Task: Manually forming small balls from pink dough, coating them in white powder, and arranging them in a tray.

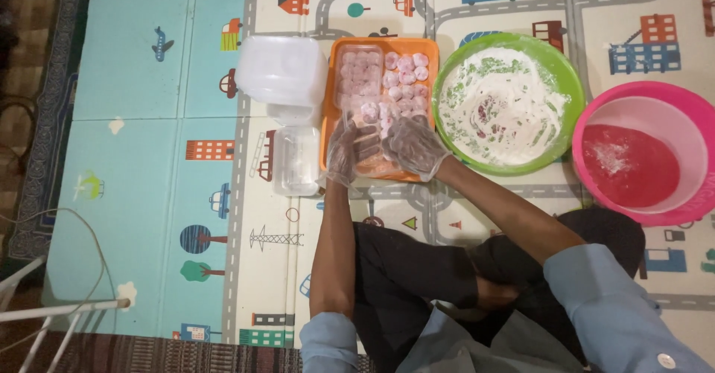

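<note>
Left hand [348,150] and right hand [412,146], both in clear gloves, are hovering over the orange tray [328,90]; fingers spread wide, holding nothing. Pink floured balls [406,83] are sitting in rows on the tray, kept from sticking.

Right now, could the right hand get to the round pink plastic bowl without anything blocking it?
Probably yes. The right hand rests at the orange tray; only the low green bowl lies between it and the pink bowl.
</note>
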